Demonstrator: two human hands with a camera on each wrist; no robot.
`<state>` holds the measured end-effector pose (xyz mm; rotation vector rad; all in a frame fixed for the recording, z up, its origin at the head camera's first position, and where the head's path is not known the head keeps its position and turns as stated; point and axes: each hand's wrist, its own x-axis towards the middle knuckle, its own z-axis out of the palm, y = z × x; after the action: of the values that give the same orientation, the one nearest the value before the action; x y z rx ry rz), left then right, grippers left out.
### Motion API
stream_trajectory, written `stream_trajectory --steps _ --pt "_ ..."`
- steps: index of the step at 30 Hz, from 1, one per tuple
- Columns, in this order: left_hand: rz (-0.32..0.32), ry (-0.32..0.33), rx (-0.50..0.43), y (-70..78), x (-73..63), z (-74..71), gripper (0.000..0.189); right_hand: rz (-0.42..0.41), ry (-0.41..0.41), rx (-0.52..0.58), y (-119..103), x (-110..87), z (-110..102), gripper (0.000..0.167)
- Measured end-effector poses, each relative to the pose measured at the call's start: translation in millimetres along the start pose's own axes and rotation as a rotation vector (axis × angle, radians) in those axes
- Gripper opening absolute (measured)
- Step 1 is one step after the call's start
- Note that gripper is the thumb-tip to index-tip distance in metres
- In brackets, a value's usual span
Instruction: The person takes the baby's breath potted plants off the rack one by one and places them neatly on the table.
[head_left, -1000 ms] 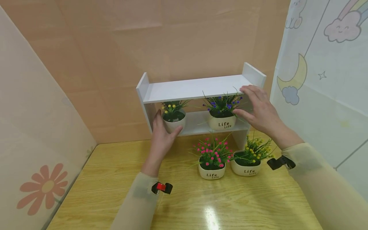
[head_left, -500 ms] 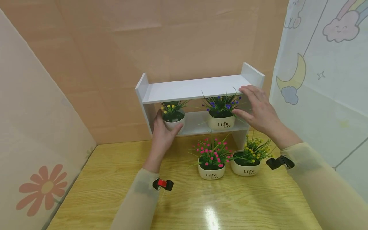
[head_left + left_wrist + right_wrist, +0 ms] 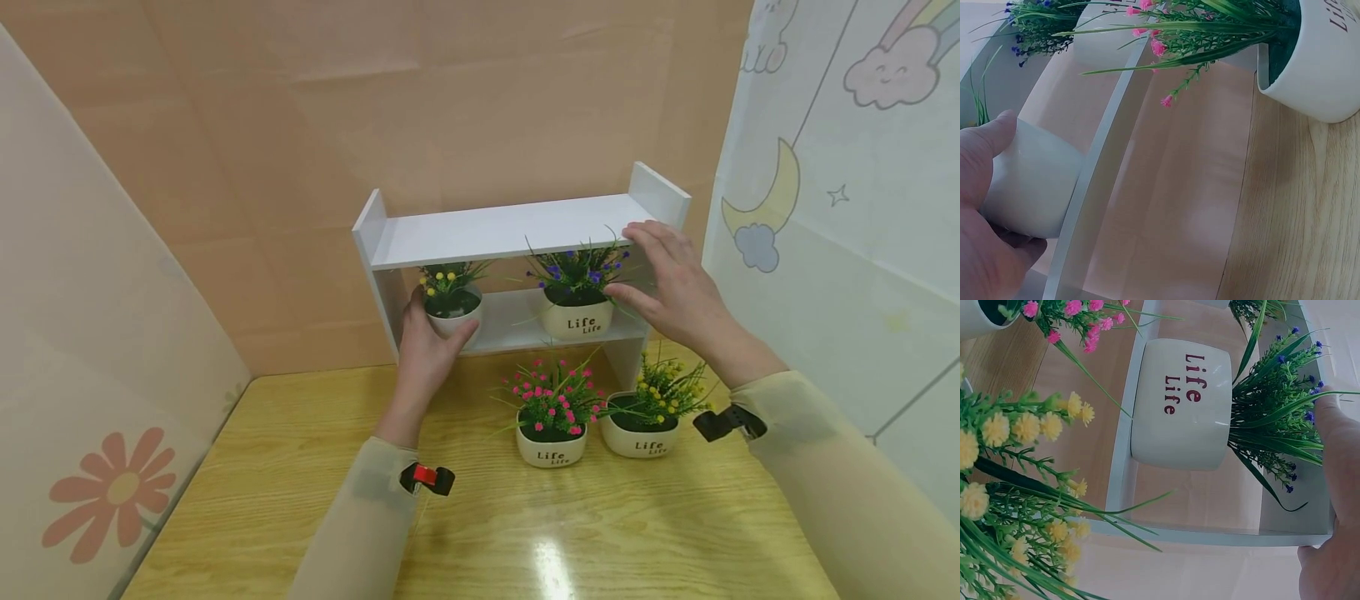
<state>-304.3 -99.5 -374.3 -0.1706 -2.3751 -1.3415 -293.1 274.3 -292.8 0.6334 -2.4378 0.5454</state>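
My left hand (image 3: 427,342) grips a small white pot (image 3: 1035,178) of yellow flowers (image 3: 444,280) at the left end of the white shelf's (image 3: 510,229) lower board. The thumb lies on the pot's front and the fingers reach round its left side. My right hand (image 3: 675,283) holds the shelf near its upper right front corner, fingers at the top board's edge and thumb extended inward. Beside that thumb, a white pot marked "Life" (image 3: 1179,403) with blue flowers (image 3: 581,271) stands on the lower board.
In front of the shelf on the wooden table (image 3: 480,517) stand a white pot with pink flowers (image 3: 551,452) and another with yellow flowers (image 3: 639,442). Its upper board sits between raised end panels. Orange cloth (image 3: 480,100) hangs behind; patterned panels (image 3: 840,275) stand at both sides.
My left hand has closed slightly more round its pot, the thumb moving a little up and right. My right hand and the other pots look almost unchanged.
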Motion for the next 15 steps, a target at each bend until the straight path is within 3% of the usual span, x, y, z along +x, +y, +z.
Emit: stream_trajectory --steps 15 --pt "0.012 0.012 -0.029 -0.6 -1.0 -0.5 0.109 0.017 -0.001 -0.004 0.5 -0.7 1.4 0.085"
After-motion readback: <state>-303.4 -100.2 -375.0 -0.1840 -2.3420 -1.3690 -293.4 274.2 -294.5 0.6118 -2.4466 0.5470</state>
